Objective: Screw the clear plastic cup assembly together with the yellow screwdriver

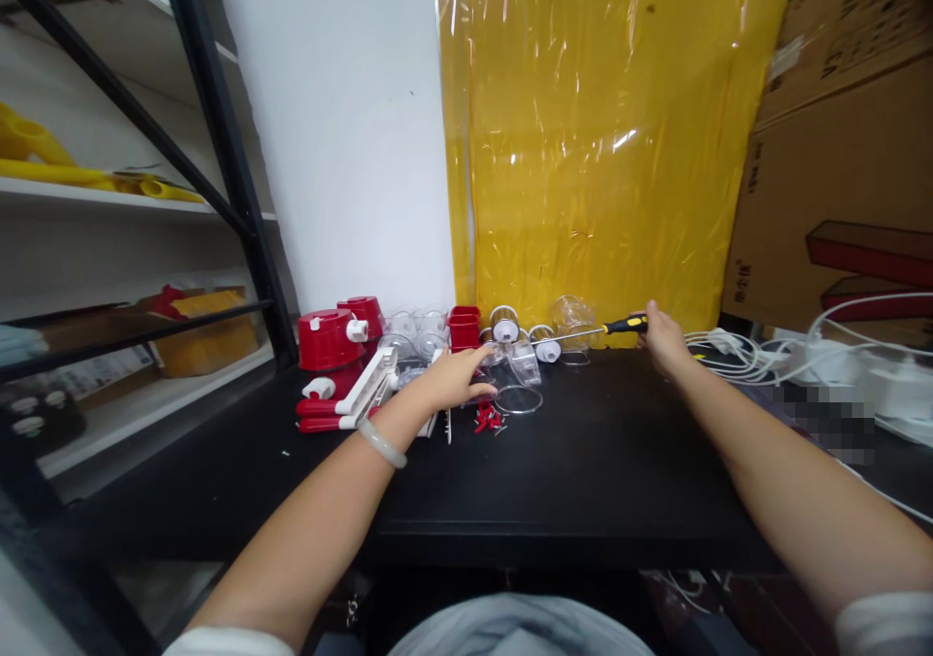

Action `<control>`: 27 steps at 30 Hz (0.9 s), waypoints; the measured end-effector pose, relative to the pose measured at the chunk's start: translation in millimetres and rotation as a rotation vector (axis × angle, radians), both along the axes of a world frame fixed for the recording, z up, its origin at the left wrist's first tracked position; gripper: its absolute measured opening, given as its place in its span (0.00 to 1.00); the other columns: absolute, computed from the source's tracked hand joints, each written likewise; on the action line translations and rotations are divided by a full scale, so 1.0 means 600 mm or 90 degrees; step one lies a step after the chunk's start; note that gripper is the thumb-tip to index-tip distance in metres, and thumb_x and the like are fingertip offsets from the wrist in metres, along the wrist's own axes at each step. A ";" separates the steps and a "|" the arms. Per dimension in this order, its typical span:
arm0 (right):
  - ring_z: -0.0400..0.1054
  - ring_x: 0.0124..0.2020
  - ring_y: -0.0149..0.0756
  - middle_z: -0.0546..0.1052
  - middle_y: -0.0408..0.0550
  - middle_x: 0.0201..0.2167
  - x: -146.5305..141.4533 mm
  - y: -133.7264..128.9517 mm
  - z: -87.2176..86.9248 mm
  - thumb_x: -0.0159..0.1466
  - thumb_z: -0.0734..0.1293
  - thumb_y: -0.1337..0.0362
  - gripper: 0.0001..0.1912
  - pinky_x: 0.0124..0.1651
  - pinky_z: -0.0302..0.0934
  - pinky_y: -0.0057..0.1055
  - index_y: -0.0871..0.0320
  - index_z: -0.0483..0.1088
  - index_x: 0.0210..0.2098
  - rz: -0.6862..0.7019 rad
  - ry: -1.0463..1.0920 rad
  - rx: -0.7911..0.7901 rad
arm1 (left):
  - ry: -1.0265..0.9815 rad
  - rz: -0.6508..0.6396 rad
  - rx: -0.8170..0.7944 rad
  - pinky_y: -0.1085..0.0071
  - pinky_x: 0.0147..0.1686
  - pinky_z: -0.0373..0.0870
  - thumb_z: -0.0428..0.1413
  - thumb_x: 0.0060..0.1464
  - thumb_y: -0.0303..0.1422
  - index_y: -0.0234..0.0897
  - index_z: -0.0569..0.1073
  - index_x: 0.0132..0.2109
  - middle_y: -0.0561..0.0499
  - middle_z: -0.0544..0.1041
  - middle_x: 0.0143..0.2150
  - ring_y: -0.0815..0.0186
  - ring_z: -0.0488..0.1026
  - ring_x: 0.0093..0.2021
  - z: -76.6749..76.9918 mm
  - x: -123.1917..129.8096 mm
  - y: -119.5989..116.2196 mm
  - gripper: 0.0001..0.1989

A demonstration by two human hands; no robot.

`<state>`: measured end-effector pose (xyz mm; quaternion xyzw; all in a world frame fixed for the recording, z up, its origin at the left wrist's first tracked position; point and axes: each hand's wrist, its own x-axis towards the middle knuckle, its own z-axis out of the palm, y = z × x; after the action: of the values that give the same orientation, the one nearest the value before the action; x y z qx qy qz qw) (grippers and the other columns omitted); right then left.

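My right hand (662,339) grips the end of a screwdriver (625,325) with a black and yellow handle. Its long metal shaft points left over the clear plastic parts. With fingers stretched and thumb apart, my left hand (461,378) reaches to a clear plastic cup-like part (519,369); whether the fingertips touch it I cannot tell. Just below lie small red pieces (487,417) and screws. White-ended clear cylinders (504,326) stand behind, beside a red square container (464,327). Left of my hand are red-handled white parts (350,405).
Red round housings (329,338) and more clear cups (414,330) line the back left of the black table (583,471). White cables (733,357) and power adapters lie at the right, before a large cardboard box (838,170). A black-framed shelf (240,209) rises at left.
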<state>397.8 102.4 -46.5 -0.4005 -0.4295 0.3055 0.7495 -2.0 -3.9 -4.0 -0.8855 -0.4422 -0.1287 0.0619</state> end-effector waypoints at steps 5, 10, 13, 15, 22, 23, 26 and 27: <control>0.59 0.17 0.26 0.67 0.38 0.21 -0.010 -0.011 0.012 0.54 0.74 0.55 0.14 0.18 0.57 0.24 0.54 0.67 0.30 0.010 0.071 -0.004 | 0.000 -0.001 0.003 0.50 0.64 0.56 0.61 0.61 0.42 0.39 0.61 0.65 0.38 0.71 0.64 0.49 0.68 0.64 0.001 0.001 -0.002 0.31; 0.69 0.26 0.30 0.72 0.40 0.26 -0.025 -0.026 0.030 0.54 0.69 0.69 0.07 0.27 0.68 0.26 0.53 0.66 0.28 0.083 0.204 -0.015 | -0.008 -0.006 0.009 0.49 0.64 0.57 0.62 0.60 0.42 0.40 0.62 0.65 0.38 0.72 0.63 0.48 0.69 0.62 -0.002 -0.001 0.001 0.31; 0.70 0.28 0.29 0.72 0.40 0.27 -0.028 -0.029 0.032 0.53 0.66 0.72 0.06 0.31 0.70 0.27 0.55 0.65 0.28 0.088 0.231 -0.021 | -0.010 -0.010 0.012 0.49 0.63 0.58 0.62 0.60 0.42 0.41 0.61 0.65 0.38 0.72 0.64 0.48 0.69 0.62 -0.003 -0.001 0.002 0.32; 0.71 0.29 0.29 0.73 0.41 0.28 -0.030 -0.030 0.031 0.53 0.66 0.72 0.06 0.34 0.71 0.28 0.55 0.66 0.28 0.093 0.217 -0.016 | -0.011 -0.010 0.011 0.50 0.62 0.59 0.62 0.60 0.43 0.41 0.61 0.66 0.38 0.71 0.64 0.48 0.69 0.63 -0.003 -0.002 0.002 0.32; 0.72 0.31 0.30 0.74 0.41 0.27 -0.037 -0.044 0.037 0.52 0.64 0.76 0.11 0.33 0.71 0.27 0.55 0.68 0.31 0.106 0.252 -0.029 | -0.010 -0.015 0.002 0.52 0.62 0.60 0.62 0.61 0.42 0.39 0.61 0.66 0.39 0.71 0.64 0.49 0.69 0.63 -0.001 -0.002 0.001 0.31; 0.73 0.32 0.32 0.75 0.41 0.27 -0.037 -0.046 0.038 0.50 0.64 0.77 0.13 0.33 0.72 0.28 0.55 0.69 0.32 0.108 0.249 -0.035 | -0.010 -0.014 0.003 0.52 0.62 0.60 0.62 0.61 0.42 0.39 0.61 0.66 0.38 0.71 0.65 0.49 0.69 0.63 -0.001 -0.002 0.001 0.31; 0.76 0.34 0.35 0.77 0.44 0.28 -0.036 -0.049 0.042 0.45 0.62 0.81 0.20 0.34 0.73 0.30 0.55 0.68 0.34 0.115 0.229 -0.042 | -0.008 -0.007 0.008 0.51 0.63 0.59 0.62 0.60 0.42 0.39 0.61 0.65 0.38 0.71 0.64 0.49 0.69 0.63 -0.002 -0.002 0.001 0.31; 0.77 0.34 0.36 0.78 0.44 0.28 -0.035 -0.049 0.043 0.45 0.62 0.81 0.20 0.34 0.73 0.31 0.55 0.67 0.34 0.122 0.223 -0.038 | -0.007 -0.007 0.009 0.51 0.63 0.58 0.62 0.60 0.42 0.39 0.61 0.65 0.38 0.71 0.64 0.49 0.69 0.63 -0.002 -0.001 0.001 0.31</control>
<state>376.9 73.0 -20.7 -0.3205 -0.3197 0.4533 0.7679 -2.9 -3.5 -5.1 -0.8865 -0.4371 -0.1373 0.0649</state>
